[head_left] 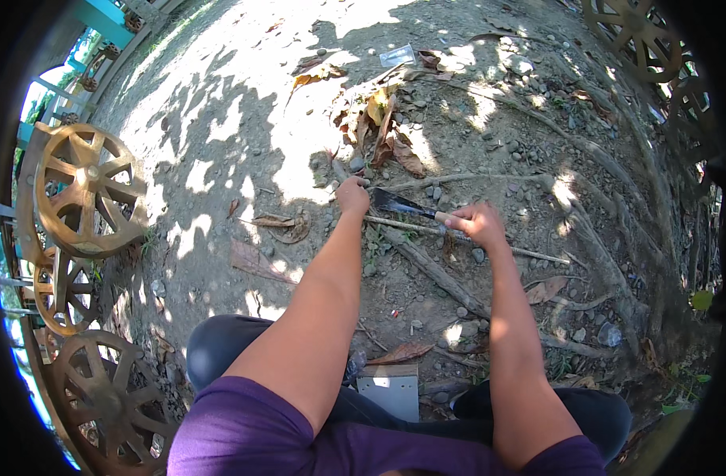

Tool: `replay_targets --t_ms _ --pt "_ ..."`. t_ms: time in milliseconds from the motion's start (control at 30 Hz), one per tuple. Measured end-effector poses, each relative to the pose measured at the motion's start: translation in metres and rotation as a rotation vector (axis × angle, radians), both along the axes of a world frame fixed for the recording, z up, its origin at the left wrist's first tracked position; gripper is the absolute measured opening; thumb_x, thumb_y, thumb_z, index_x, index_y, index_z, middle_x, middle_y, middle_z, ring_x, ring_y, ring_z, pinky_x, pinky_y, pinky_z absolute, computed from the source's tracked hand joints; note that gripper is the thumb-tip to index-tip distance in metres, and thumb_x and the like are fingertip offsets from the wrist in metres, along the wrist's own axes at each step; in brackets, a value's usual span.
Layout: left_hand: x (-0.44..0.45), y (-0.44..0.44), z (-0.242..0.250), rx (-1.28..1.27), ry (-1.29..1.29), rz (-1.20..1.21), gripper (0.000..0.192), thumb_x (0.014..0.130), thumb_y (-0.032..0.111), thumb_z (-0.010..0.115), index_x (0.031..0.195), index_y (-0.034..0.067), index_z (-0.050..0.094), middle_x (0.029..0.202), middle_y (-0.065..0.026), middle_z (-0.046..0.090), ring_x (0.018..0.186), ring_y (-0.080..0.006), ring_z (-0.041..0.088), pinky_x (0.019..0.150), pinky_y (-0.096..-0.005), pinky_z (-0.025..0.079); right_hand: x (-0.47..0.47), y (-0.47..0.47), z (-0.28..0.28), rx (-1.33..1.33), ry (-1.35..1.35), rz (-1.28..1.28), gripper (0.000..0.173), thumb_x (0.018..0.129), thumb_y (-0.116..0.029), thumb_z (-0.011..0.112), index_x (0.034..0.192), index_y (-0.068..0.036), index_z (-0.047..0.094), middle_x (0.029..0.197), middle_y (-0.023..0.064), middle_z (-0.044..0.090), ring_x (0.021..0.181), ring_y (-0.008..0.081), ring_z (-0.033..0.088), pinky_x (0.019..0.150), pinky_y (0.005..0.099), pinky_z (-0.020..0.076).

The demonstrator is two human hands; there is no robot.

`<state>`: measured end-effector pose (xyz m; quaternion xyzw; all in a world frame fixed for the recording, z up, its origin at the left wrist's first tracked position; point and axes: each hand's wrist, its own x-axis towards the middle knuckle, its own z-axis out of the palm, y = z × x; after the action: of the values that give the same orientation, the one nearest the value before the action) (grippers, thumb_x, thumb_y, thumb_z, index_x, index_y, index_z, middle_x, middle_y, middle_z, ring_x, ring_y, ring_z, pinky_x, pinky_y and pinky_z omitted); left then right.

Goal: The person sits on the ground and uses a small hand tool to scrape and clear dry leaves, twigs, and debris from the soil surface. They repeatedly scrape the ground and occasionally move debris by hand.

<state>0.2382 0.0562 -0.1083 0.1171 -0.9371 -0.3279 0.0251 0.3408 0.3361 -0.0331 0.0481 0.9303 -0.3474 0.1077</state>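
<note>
My left hand [352, 195] is closed around the upper part of a thick wooden branch [437, 273] that lies slantwise on the soil. A short end of that branch shows just beyond my fist. My right hand [479, 223] grips the wooden handle [445, 218] of a bolo-type knife. Its broad dark blade [399, 204] points left, its tip close to my left hand. Below the blade, a thin straight stick [529, 254] crosses over the branch and runs beneath the knife's handle. Whether the blade touches the wood cannot be told.
Dry leaves [384, 128] are heaped ahead, near a clear plastic piece [397, 55]. Exposed tree roots [601, 268] and stones spread along the right. Wheel-shaped wooden pieces [89, 178] line the left. A flat grey plate with holes [390, 395] lies between my legs.
</note>
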Motion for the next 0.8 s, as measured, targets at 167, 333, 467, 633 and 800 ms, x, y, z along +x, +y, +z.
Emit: replay_targets --t_ms 167,333,467,633,800 --pt "0.003 0.002 -0.001 0.031 -0.031 0.021 0.012 0.074 0.004 0.064 0.084 0.007 0.069 0.087 -0.0151 0.067 0.084 -0.0319 0.064 0.078 -0.0384 0.05 -0.014 -0.002 0.033 -0.028 -0.252 0.046 0.034 0.069 -0.045 0.074 0.094 -0.022 0.073 0.08 0.0054 0.068 0.081 0.0256 0.065 0.071 0.0366 0.0482" --pt "0.019 -0.005 -0.002 -0.1 -0.066 -0.058 0.021 0.065 0.005 0.075 0.084 0.004 0.067 0.082 -0.0121 0.067 0.078 -0.0254 0.065 0.074 -0.0348 0.051 -0.037 -0.018 0.078 0.272 0.088 0.243 0.039 0.066 -0.042 0.076 0.1 -0.023 0.071 0.089 0.0047 0.069 0.082 0.025 0.065 0.069 0.0372 0.0483" --pt "0.034 -0.019 0.01 0.112 -0.112 0.083 0.031 0.066 0.008 0.077 0.095 0.003 0.065 0.092 -0.0109 0.067 0.081 -0.0218 0.065 0.075 -0.0341 0.052 -0.042 0.0 0.117 0.264 -0.038 0.193 0.038 0.065 -0.042 0.076 0.098 -0.025 0.071 0.087 0.0041 0.069 0.082 0.0239 0.065 0.071 0.0368 0.0481" --pt "0.056 -0.031 0.038 0.182 -0.06 0.162 0.042 0.07 0.008 0.075 0.109 0.004 0.062 0.105 -0.0122 0.065 0.096 -0.0229 0.063 0.084 -0.0339 0.049 -0.041 -0.009 0.088 0.216 -0.184 0.18 0.033 0.068 -0.043 0.075 0.097 -0.028 0.072 0.09 0.0043 0.07 0.087 0.0235 0.065 0.078 0.0379 0.0478" --pt "0.071 -0.028 0.046 -0.009 -0.185 -0.097 0.054 0.073 0.023 0.074 0.121 0.008 0.056 0.12 -0.0119 0.059 0.11 -0.0271 0.056 0.094 -0.0377 0.044 -0.012 -0.028 0.013 0.035 -0.172 0.018 0.038 0.069 -0.044 0.074 0.101 -0.024 0.071 0.095 0.0057 0.069 0.093 0.0246 0.064 0.082 0.0362 0.0479"
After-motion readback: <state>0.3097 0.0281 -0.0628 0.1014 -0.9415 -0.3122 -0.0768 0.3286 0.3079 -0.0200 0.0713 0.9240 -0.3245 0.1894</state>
